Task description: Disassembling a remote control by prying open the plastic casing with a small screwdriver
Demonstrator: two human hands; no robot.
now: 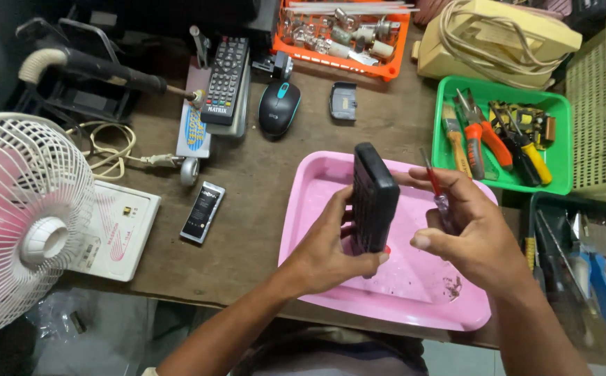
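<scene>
While upright, remote (373, 198) in left hand (324, 252)

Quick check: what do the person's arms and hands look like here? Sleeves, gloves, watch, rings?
Both forearms are bare from where they enter at the bottom edge; no sleeves reach the wrists. The left hand and right hand wear no gloves. No watch, bracelet or ring shows on the visible sides. A strip of greyish clothing with an orange edge shows between the arms at the bottom edge.

You have two remote controls (225, 80) (373, 198), three trays (pink (317, 209), green (561, 139), orange (348, 63)), one mouse (279, 108), one fan (24, 223).
</scene>
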